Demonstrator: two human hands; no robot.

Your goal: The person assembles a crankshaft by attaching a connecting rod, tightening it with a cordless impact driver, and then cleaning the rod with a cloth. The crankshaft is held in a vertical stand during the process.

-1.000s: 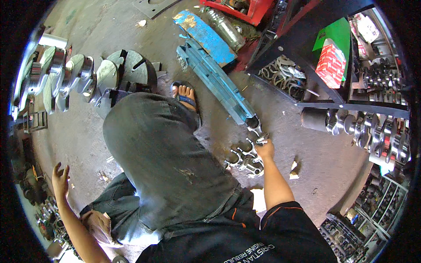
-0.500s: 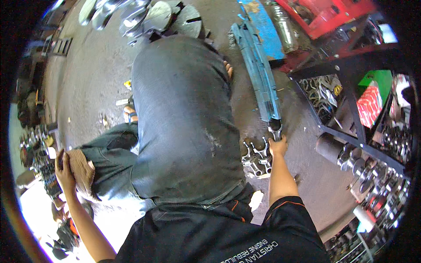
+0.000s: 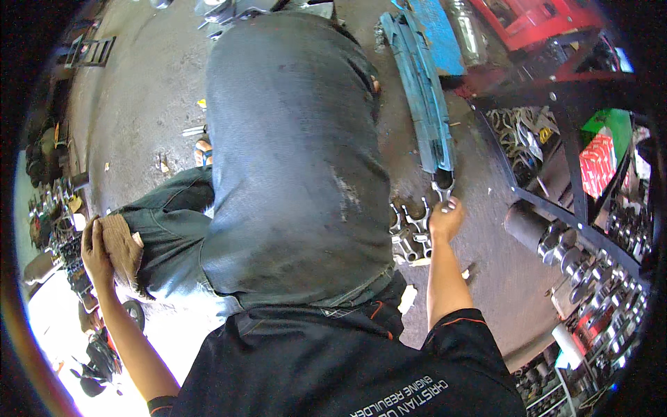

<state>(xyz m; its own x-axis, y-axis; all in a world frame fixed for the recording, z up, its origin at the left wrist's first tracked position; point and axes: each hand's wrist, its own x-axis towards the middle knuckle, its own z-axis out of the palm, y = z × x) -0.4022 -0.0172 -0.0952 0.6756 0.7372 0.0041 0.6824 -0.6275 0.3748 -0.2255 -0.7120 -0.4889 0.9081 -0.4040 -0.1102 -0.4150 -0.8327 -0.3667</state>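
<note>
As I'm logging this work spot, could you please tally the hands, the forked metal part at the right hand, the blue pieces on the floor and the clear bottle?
Left hand and right hand: 2
Forked metal part: 1
Long teal-blue piece and flat blue piece: 2
Clear bottle: 1
Total: 6

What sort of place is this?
Most likely an engine repair workshop: metal connecting rods lie grouped by the right hand, what looks like a crankshaft shows at the right, and a black metal rack holds loose metal parts.
</note>
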